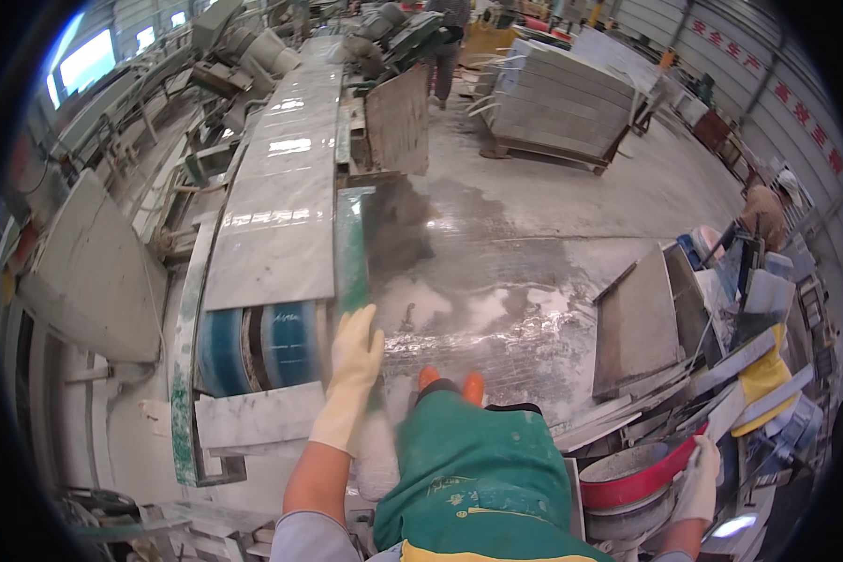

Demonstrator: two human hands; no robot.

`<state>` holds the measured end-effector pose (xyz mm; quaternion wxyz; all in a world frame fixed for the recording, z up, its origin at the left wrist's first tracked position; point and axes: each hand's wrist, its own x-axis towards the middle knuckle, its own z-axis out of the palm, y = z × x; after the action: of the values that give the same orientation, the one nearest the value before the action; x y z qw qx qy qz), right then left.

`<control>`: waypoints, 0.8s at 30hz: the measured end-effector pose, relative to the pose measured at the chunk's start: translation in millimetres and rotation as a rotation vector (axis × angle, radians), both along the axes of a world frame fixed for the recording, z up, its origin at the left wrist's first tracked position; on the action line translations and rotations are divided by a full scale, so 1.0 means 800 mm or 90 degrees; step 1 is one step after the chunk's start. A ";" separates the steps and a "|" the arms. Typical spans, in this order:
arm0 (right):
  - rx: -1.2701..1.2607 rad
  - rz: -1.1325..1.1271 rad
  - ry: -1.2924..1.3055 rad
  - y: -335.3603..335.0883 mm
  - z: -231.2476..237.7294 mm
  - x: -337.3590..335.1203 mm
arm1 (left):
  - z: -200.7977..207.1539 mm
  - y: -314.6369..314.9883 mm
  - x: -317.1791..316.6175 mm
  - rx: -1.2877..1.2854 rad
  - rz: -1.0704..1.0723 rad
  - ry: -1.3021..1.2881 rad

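My left hand (356,351), in a cream rubber glove, lies on the green side rail (353,248) of a roller conveyor, fingers stretched along it. Beside it a long polished slab of pale grey-veined stone (272,253) rests on the conveyor, its near end just short of two blue rollers (288,342). At the lower right my gloved right hand (699,482) is closed beside a bucket (625,475) with a red band. A pale flat piece (725,414) meets its fingertips; whether the hand grips that piece or the bucket's rim I cannot tell.
A white stone strip (256,417) crosses the conveyor's near end. Stone offcuts (639,323) and a yellow cloth (761,379) crowd the right side. Wet floor (482,309) lies ahead. Farther off are stacked slabs (564,98) on a pallet and two people, one at the right (765,215).
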<state>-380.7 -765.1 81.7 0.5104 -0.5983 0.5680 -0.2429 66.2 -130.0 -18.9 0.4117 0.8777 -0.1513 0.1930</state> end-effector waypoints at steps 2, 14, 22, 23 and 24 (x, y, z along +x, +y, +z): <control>0.006 0.003 -0.049 -0.022 0.016 0.021 | 0.003 -0.007 0.000 -0.085 0.055 0.074; -0.319 0.759 0.027 0.310 0.129 0.403 | 0.097 -0.191 -0.067 -0.818 -0.301 0.710; -0.802 1.370 0.020 0.576 0.089 0.571 | 0.077 -0.033 -0.053 -1.056 0.017 0.305; -0.832 1.332 -0.040 0.593 0.075 0.576 | 0.072 0.001 -0.048 -1.067 0.052 0.272; -0.861 1.295 -0.100 0.606 0.060 0.578 | 0.065 0.035 -0.045 -1.091 0.060 0.232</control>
<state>81.8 -280.1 129.5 0.0866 -0.8977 -0.4317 -0.0148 30.4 -102.3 33.2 0.9386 0.2889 0.1505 0.1139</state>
